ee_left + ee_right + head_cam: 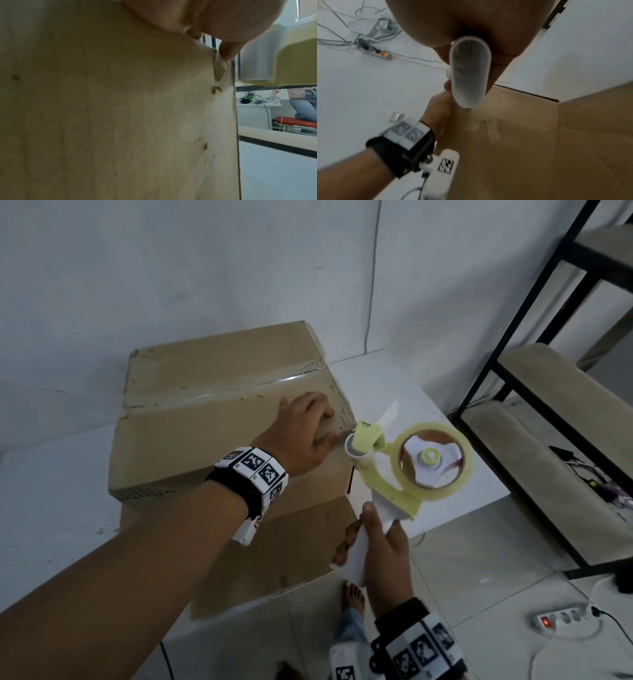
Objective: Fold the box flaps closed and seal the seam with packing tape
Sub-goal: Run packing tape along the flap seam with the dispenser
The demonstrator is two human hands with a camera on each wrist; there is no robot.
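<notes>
A closed cardboard box stands on a white table, with a strip of clear tape along its top seam. My left hand lies on the box top near the right edge, fingers pressing down. The left wrist view shows its fingertips at the box edge, next to the dispenser. My right hand grips the white handle of a yellow-green tape dispenser with its roll. The dispenser's head touches the box's right edge beside my left fingers. In the right wrist view the handle fills my palm.
A flat cardboard sheet lies under the box at the table's front. A black metal shelf stands to the right. A power strip and cables lie on the floor. My bare foot is below the table edge. Another person sits far behind.
</notes>
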